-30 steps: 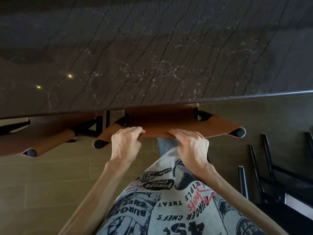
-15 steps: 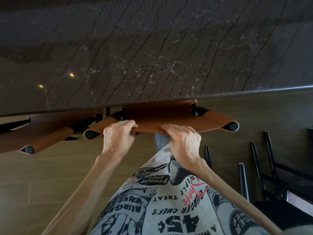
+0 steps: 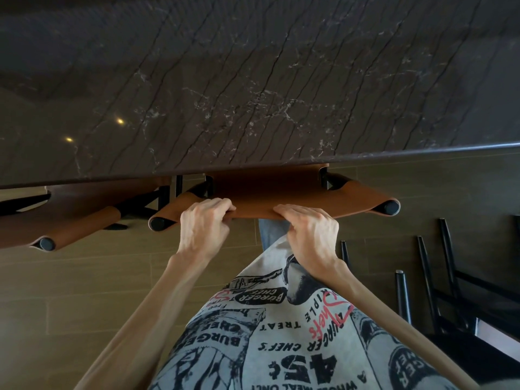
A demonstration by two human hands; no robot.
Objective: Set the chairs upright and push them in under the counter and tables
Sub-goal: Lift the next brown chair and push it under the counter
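Tan leather chair (image 3: 281,192) — left grip (image 3: 203,229) and right grip (image 3: 312,235) both clasp its near edge.

A bar-style dining area, home or café: tan leather stools (image 3: 295,192) tucked under a dark marble counter (image 3: 253,80), wood-plank floor (image 3: 84,291) below it, black chair (image 3: 403,294) toppled to its right.

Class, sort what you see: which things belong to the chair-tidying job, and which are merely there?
Job: tan chair, gripped by left hand and right hand; second tan chair; marble counter; overturned black chair.
Merely there: printed shirt; wooden floor.
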